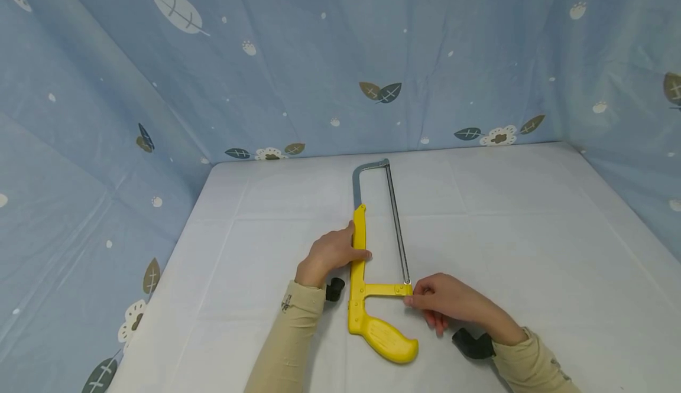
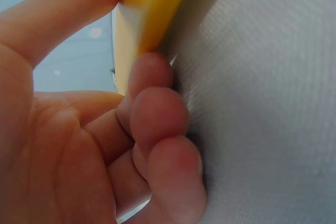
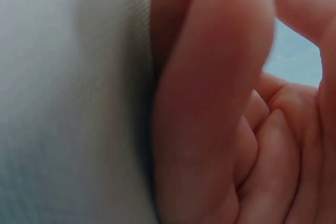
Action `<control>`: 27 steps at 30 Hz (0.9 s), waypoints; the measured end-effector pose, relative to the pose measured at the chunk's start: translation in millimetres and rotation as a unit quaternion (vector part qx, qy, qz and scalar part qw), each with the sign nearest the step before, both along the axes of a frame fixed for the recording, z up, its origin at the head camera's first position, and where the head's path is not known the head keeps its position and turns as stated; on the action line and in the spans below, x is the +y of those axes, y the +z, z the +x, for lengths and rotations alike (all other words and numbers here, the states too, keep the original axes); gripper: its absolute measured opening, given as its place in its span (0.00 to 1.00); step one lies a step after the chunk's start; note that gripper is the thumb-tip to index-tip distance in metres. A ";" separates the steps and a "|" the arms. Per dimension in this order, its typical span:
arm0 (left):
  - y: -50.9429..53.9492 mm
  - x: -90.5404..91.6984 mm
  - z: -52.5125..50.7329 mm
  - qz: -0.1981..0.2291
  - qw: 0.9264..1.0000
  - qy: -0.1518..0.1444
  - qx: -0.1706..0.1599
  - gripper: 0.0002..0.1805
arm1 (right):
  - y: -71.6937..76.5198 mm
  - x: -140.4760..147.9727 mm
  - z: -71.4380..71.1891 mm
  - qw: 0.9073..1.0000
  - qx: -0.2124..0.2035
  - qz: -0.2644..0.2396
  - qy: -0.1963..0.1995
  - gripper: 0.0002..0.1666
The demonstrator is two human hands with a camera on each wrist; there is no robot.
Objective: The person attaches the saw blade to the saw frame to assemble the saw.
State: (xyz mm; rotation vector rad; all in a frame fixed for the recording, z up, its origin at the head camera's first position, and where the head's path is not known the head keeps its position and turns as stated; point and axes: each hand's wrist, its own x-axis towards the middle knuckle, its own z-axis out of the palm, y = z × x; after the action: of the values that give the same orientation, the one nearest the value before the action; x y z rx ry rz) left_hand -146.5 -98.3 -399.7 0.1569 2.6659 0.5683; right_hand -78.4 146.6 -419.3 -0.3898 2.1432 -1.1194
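A hacksaw (image 1: pixel 359 289) with a yellow frame and handle lies flat on the white table, its grey bow and thin blade pointing away from me. My left hand (image 1: pixel 334 249) grips the yellow part of its back, with the thumb across the top. In the left wrist view the yellow frame (image 2: pixel 163 11) shows at the thumb, and several curled fingertips are close to the cloth. My right hand (image 1: pixel 449 298) pinches at the outer end of the yellow crosspiece, by the blade's near end; the fingers hide what exactly is between them. The right wrist view shows only curled fingers (image 3: pixel 210 103).
White cloth (image 1: pixel 255 251) with faint fold lines covers the table. A blue curtain (image 1: pixel 298 62) with leaf and flower prints hangs behind and at both sides. Black wrist pieces (image 1: pixel 472 344) sit under both wrists, beside beige sleeves (image 1: pixel 287 334).
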 end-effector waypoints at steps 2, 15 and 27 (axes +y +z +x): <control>0.3 0.1 0.2 0.000 1.000 0.000 0.000 0.49 | 0.9 -2.3 1.4 1.000 0.008 0.016 -0.003 0.24; 1.8 0.7 1.3 -0.001 1.000 0.000 -0.001 0.49 | 1.8 -4.7 3.2 0.999 0.026 0.029 -0.001 0.24; 0.6 0.0 1.3 0.001 1.000 -0.003 0.003 0.49 | 2.5 -4.0 2.7 1.000 0.018 0.016 0.002 0.21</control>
State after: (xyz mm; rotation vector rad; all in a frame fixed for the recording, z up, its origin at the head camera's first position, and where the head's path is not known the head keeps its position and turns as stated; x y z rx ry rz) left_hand -145.1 -98.3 -399.1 0.1680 2.6704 0.5687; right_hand -75.7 142.6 -416.8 -0.4036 2.1880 -1.0819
